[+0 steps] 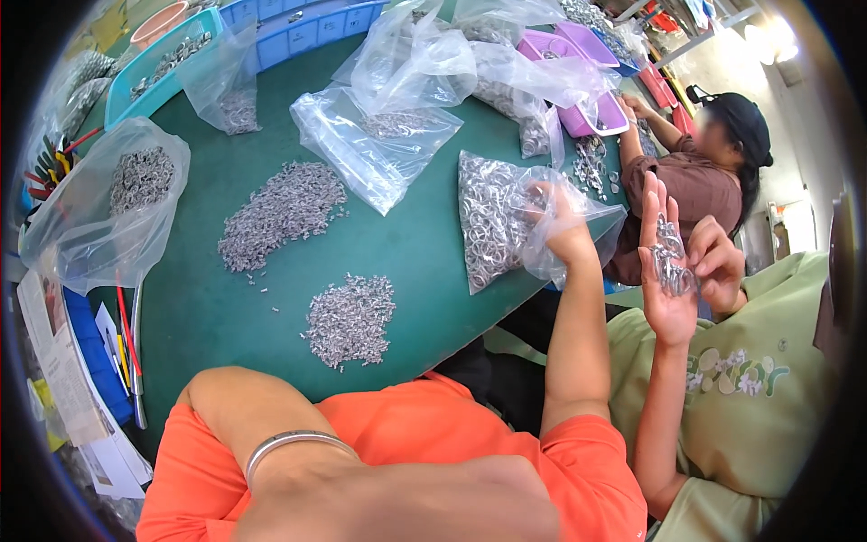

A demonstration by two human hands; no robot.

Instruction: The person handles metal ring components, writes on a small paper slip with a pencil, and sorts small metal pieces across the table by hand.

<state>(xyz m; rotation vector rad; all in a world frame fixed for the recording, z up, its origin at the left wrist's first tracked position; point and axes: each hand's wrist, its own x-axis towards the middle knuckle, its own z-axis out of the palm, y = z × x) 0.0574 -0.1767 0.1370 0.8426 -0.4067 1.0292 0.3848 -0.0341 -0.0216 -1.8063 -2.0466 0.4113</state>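
Green tabletop (pixel 406 262) is carrying two loose heaps of small metal parts (pixel 284 212) — my right hand (pixel 562 226) is reaching inside one clear bag of metal rings (pixel 492 221), its grip veiled by plastic. My left hand (pixel 424 506) is blurring near the lower edge — I cannot tell its grip either.

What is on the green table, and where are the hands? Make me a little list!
table: green table
right hand: right hand is inside a clear bag of metal rings; grip hidden by the plastic
left arm: bent, silver bangle at the wrist; grip unclear
loose heaps: big heap and small heap of tiny metal parts
neighbour: neighbour's raised hand holds a bunch of rings
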